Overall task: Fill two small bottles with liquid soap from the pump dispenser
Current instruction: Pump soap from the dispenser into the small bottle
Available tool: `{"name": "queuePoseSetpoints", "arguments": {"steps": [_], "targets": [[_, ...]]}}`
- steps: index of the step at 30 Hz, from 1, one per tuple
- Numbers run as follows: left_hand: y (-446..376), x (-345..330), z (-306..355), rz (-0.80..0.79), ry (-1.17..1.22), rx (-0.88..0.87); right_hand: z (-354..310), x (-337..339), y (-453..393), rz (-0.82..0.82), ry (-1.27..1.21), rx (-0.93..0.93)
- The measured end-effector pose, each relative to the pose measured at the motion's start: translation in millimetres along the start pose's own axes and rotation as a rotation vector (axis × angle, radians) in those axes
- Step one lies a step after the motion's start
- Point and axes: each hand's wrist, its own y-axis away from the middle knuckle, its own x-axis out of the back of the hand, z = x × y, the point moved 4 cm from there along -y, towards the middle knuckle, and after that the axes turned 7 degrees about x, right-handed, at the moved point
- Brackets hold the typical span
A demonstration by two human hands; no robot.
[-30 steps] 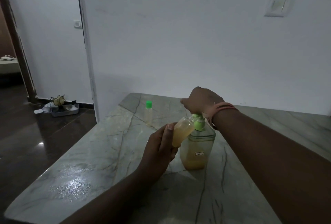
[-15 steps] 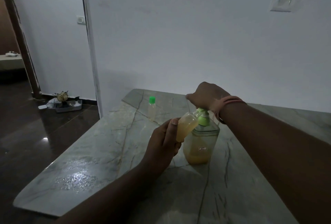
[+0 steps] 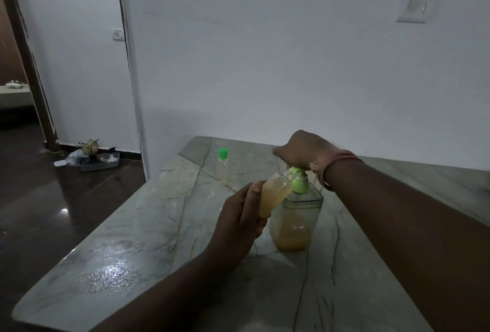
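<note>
Evidently left hand [image 3: 238, 215] gripped tilted bottle [image 3: 275, 193], mouth at dispenser [image 3: 297, 215] spout on tabletop [image 3: 159, 225]; right hand [image 3: 302, 150] pressed pump, fingers curled. Short, steady strokes advised; mouth kept under spout.

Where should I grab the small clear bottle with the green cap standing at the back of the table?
Grip the small clear green-capped bottle round its body below the cap, coming from the front: it stands upright and apart from the pump dispenser.

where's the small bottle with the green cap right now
In the head view the capped small bottle stands upright on the marble table, near its far left corner, behind and left of the pump dispenser, apart from both hands.
</note>
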Motion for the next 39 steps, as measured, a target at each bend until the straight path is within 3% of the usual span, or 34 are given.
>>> {"name": "queuePoseSetpoints", "arguments": {"steps": [4, 10, 14, 21, 30, 35, 39], "targets": [[-3, 0, 0, 0.005, -0.005, -0.003, 2, -5, 2, 0.125, -0.043, 0.012], [0, -1, 1, -0.004, -0.006, -0.008, 4, -4, 5, 0.090, -0.042, -0.012], [2, -1, 4, 0.001, -0.013, -0.007, -4, 5, 8, 0.061, 0.084, -0.006], [-1, -1, 3, 0.006, 0.025, -0.015, -2, 1, 10, 0.166, 0.030, -0.007], [2, -1, 5, 0.010, -0.003, 0.000, -1, 1, 5, 0.042, -0.028, -0.017], [0, 0, 3, -0.005, 0.026, 0.000, 4, -4, 2, 0.118, -0.068, -0.013], [-1, 0, 1, -0.008, 0.034, -0.008, 7, -6, 2, 0.082, -0.059, -0.035]]}}
